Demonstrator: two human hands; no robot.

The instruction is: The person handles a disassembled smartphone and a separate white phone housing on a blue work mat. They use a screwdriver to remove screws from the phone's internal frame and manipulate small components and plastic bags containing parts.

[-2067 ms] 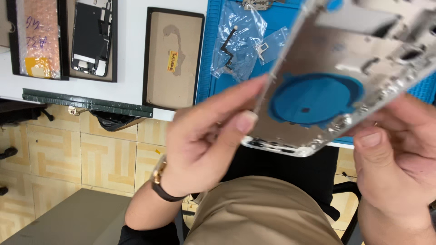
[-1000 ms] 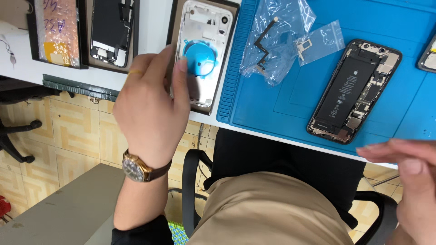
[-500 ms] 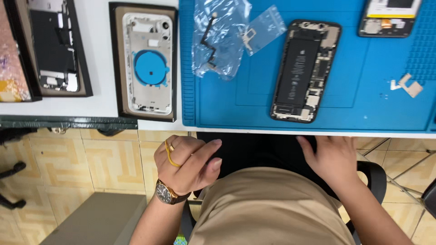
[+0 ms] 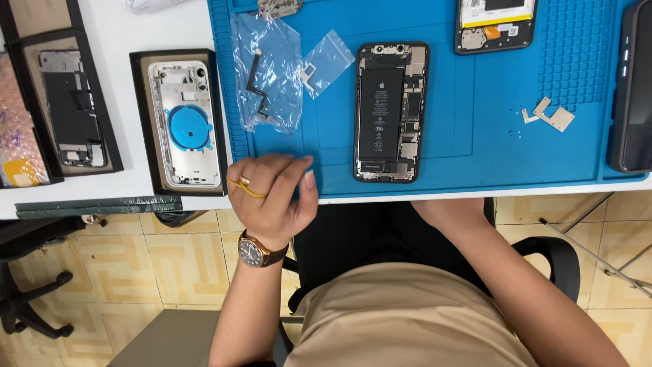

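The left hand [image 4: 272,197] hovers at the near edge of the blue mat [image 4: 475,136], fingers loosely curled and holding nothing, a yellow band [image 4: 244,188] looped over them and a watch [image 4: 257,251] on the wrist. Only the right forearm shows, reaching under the table edge, so its hand is hidden. On the mat lie an opened phone [image 4: 390,112] just beyond the left fingertips, two clear bags [image 4: 272,75] with small parts, and metal plates [image 4: 553,115] farther right; left of the mat, on the white table [image 4: 170,27], a phone housing [image 4: 185,122] with a blue ring sits in a black tray [image 4: 142,122].
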